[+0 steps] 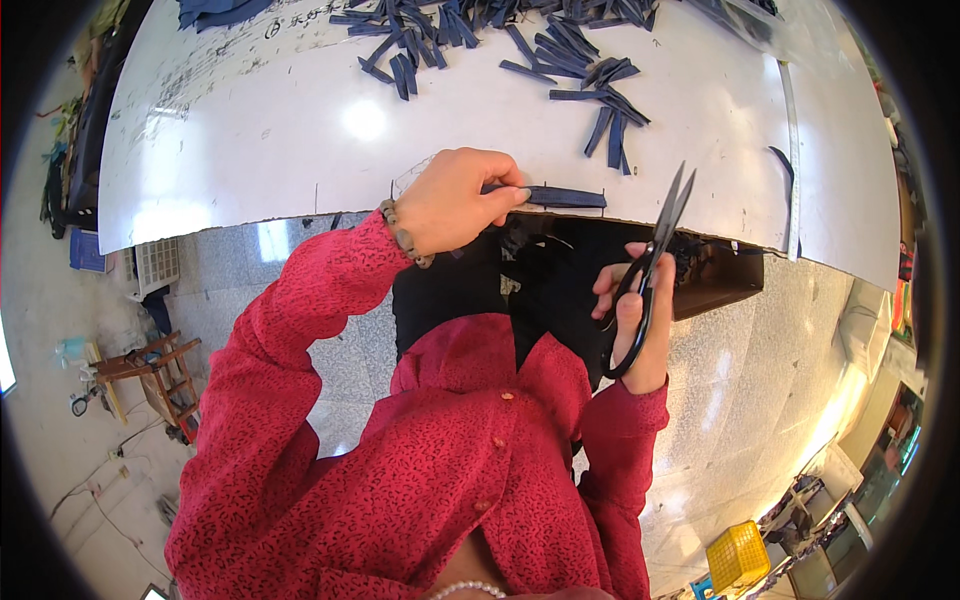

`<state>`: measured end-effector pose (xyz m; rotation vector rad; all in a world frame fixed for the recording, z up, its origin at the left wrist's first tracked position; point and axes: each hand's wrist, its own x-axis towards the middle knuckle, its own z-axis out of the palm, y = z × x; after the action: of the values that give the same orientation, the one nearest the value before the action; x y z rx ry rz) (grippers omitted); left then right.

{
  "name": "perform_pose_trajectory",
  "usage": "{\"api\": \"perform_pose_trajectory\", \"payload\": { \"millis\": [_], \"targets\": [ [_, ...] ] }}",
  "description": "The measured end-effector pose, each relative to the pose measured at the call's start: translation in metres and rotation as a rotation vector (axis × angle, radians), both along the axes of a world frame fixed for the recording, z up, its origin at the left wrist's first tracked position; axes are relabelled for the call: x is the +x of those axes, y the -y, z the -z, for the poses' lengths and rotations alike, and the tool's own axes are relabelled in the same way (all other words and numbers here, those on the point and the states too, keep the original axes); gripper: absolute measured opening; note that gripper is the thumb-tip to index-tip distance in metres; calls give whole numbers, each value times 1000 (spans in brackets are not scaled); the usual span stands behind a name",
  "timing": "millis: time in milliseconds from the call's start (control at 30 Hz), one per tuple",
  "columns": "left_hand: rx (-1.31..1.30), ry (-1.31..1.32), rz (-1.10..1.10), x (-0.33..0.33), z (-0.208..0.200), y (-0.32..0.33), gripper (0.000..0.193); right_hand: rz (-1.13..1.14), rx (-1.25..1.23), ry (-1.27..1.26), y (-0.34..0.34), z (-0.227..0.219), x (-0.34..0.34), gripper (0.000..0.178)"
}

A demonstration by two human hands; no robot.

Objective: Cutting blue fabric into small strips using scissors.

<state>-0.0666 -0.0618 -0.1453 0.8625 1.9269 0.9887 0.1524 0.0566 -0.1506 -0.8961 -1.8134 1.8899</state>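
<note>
My left hand point(462, 198) is closed at the near edge of the white table, thumb and fingers pinching the left end of a dark blue fabric strip point(566, 197). The strip lies flat along the edge, its right end beside a short pen line on the tabletop. To the right, my right hand point(645, 310) holds black-handled scissors point(668, 222), fingers in the handle loops. The blades point up and away over the table edge, slightly apart, clear of the strip.
Many dark blue fabric strips point(570, 55) lie heaped at the table's far side. A white strip point(792, 160) runs along the right of the white table point(250, 130). Under the table edge is a brown box point(722, 285). A wooden stool point(165, 380) stands left; a yellow basket point(737, 556) sits lower right.
</note>
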Motion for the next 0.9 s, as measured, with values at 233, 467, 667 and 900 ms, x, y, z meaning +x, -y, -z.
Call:
{"api": "perform_pose_trajectory", "payload": {
  "millis": [233, 467, 667, 900],
  "targets": [
    [-1, 3, 8, -1, 0, -1, 16, -125, -189, 84, 18, 7, 13, 82],
    [4, -2, 32, -4, 3, -2, 19, -428, -172, 176, 36, 3, 24, 85],
    [-1, 102, 25, -7, 4, 0, 20, -447, -203, 213, 41, -2, 15, 80],
    [-22, 183, 45, -8, 1, -1, 14, -392, -231, 251, 44, -8, 7, 74]
  ]
}}
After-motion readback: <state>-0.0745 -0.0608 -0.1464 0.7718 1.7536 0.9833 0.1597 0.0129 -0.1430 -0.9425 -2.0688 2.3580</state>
